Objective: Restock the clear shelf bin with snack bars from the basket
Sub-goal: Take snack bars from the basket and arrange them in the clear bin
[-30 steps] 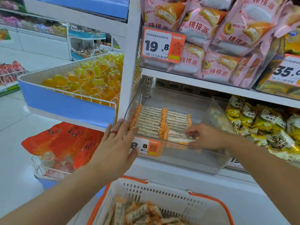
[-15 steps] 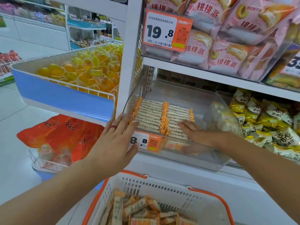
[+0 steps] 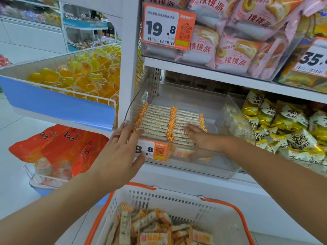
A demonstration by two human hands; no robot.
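Pressing flat on the snack bars [image 3: 159, 121] now, the right hand [image 3: 198, 137] having released its bar into the clear shelf bin [image 3: 230, 167]; left hand [image 3: 120, 152] bracing the bin's left corner, fingers straight; basket [image 3: 177, 198] near, more waiting

- Bright, even shop light from overhead; colours are vivid and shadows soft.
- Pale glare streaks the walls of the clear bin [image 3: 235, 110] and the glossy pink packs [image 3: 235, 50] on the shelf above.
- Wide-angle bending curves the shelf upright and the forearms near the frame's edges.
- Far aisle shelves at top left look soft and smeared.
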